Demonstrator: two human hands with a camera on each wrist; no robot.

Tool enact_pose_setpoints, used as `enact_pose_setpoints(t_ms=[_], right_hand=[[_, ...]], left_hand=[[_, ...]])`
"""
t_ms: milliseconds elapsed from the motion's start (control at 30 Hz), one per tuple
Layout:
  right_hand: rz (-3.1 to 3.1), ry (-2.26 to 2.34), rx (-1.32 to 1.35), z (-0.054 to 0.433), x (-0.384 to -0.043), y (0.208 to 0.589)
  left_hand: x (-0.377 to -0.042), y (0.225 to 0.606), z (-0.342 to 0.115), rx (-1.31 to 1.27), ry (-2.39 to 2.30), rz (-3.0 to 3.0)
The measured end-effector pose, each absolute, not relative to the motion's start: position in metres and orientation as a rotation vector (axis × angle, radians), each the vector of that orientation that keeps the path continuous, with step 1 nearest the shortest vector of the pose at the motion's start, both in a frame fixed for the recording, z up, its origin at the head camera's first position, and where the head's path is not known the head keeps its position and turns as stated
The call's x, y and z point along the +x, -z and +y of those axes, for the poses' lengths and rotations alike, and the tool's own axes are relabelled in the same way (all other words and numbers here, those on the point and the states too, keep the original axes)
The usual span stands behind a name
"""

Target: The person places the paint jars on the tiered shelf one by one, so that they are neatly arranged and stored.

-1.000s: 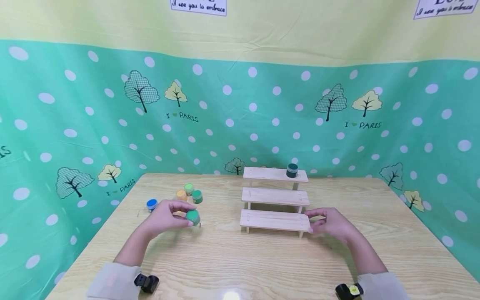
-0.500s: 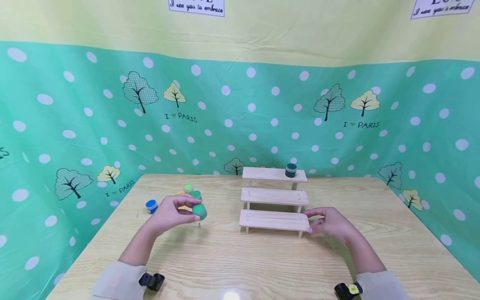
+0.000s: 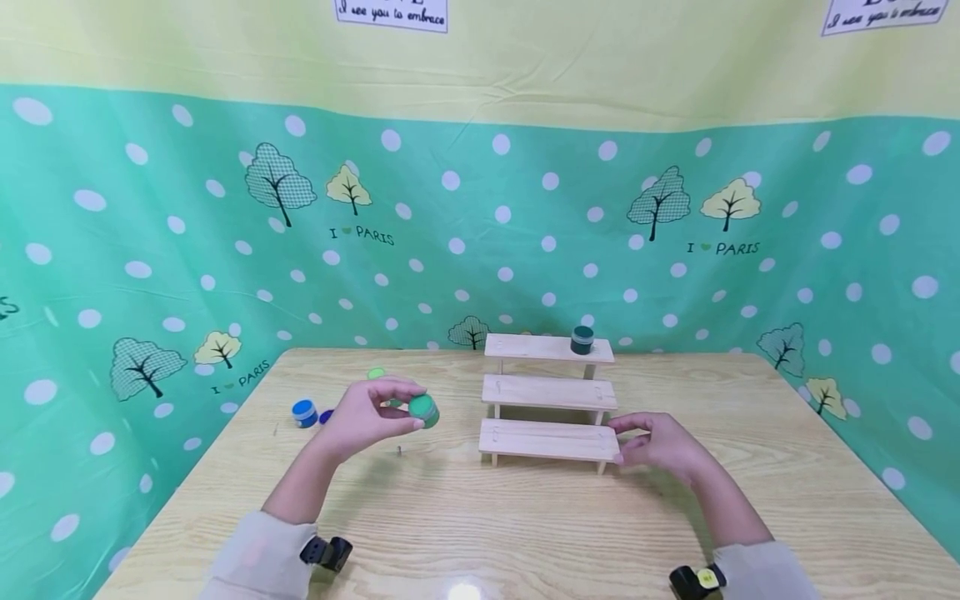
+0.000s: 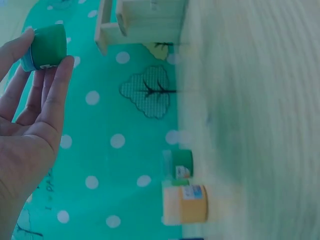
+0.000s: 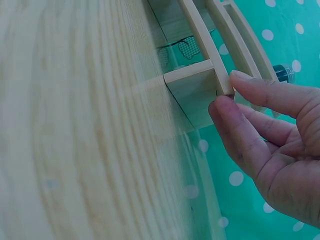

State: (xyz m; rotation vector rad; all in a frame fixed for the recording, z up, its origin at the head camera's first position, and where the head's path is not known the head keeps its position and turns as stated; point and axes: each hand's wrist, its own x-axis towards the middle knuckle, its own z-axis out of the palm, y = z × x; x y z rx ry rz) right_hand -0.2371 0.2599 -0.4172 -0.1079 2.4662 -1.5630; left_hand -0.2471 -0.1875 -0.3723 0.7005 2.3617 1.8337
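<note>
My left hand (image 3: 371, 421) pinches a small green paint jar (image 3: 424, 410) between thumb and fingers, raised over the table left of the stepped wooden shelf (image 3: 547, 440). In the left wrist view, the held jar (image 4: 49, 47) is at the fingertips, its label partly showing. My right hand (image 3: 660, 450) is at the right end of the shelf's lowest step, thumb and fingers pinching the board's end (image 5: 224, 85) in the right wrist view. On the top step, toward the right, stands a dark green jar (image 3: 582, 341).
Left of the shelf are a blue jar (image 3: 304, 413), a purple one (image 3: 326, 416) and a light green lid (image 3: 375, 373), partly behind my left hand. An orange jar (image 4: 194, 204) and another green jar (image 4: 182, 164) show in the left wrist view. A dotted curtain (image 3: 465, 200) hangs behind the table.
My left hand has carried the green jar rightward and a little up, away from the other jars. The purple jar has come into sight behind it. My right hand stays at the shelf.
</note>
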Motion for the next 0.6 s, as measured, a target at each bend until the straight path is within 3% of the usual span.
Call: enact_pose_setpoints(t_ms=[600], right_hand=[[2.484, 1.579, -0.127, 0.259, -0.238, 0.419]], left_hand=[[-0.255, 0.352, -0.148, 0.820, -1.857, 2.325]])
